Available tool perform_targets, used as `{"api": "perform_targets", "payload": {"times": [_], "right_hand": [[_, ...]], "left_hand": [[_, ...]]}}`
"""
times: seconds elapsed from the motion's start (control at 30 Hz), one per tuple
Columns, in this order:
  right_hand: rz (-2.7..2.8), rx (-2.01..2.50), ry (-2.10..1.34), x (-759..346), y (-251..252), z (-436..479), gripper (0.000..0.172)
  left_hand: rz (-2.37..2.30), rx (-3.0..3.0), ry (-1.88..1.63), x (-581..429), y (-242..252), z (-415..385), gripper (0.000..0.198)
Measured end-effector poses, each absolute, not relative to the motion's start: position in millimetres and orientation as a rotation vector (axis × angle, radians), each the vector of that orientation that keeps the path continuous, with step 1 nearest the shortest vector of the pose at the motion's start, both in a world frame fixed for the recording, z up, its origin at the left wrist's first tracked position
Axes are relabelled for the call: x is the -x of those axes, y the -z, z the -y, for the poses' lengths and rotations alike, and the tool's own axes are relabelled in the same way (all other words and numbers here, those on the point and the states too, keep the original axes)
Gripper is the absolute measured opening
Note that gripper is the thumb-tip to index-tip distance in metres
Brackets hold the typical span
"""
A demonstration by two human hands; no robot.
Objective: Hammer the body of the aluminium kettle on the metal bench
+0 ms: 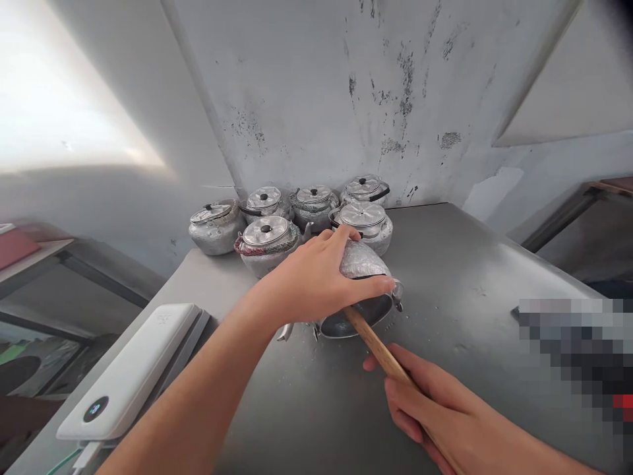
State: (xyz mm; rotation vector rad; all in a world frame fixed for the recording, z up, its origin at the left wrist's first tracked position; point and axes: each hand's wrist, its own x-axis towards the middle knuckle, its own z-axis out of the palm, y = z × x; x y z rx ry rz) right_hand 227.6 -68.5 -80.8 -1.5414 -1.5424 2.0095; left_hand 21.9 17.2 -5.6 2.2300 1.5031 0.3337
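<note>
A dented silver metal kettle (366, 259) lies tipped on the table, its dark open mouth facing me. My left hand (321, 270) grips it from above, with the thumb along the rim and the fingers over the body. Into the mouth runs a wooden stick (380, 346); its far end is hidden inside the kettle. My right hand (425, 396) is closed around the lower part of this stick. A small metal lug shows at the rim, right of my left thumb.
Several lidded metal kettles stand behind, among them one with a red-wrapped handle (267, 241). At left lies a white power bank (133, 369) with a cable. The grey metal table (445, 264) meets a stained wall (316, 86). A pixelated patch covers the right edge.
</note>
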Motion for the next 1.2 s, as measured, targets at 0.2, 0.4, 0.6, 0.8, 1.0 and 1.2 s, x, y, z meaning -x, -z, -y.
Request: {"api": "perform_targets", "payload": {"times": [0.2, 0.4, 0.6, 0.8, 1.0, 1.2], "right_hand": [[1.484, 1.533, -2.009, -228.1, 80.7, 71.8, 0.039], [1.421, 1.619, -2.032, -223.5, 70.6, 66.5, 0.038], [1.324, 1.525, -2.055, -226.1, 69.2, 62.6, 0.055], [1.292, 1.644, -2.021, -225.5, 66.5, 64.4, 0.061], [1.303, 1.609, -2.071, -225.6, 65.9, 64.9, 0.075], [1.288, 1.533, -2.082, -229.0, 72.4, 66.8, 0.068]], "left_hand": [[-1.525, -2.265, -0.321, -25.8, 4.9, -11.5, 0.082], [-1.531, -2.29, -0.336, -29.6, 5.9, -11.5, 0.084], [-1.523, -2.26, -0.324, -27.0, 3.3, -13.0, 0.077], [-1.52, -2.251, -0.333, -25.6, 4.0, -16.6, 0.08], [-1.526, -2.243, -0.342, -25.9, 3.9, -15.7, 0.079], [-1.53, -2.279, -0.357, -29.2, 4.3, -11.3, 0.078]]}}
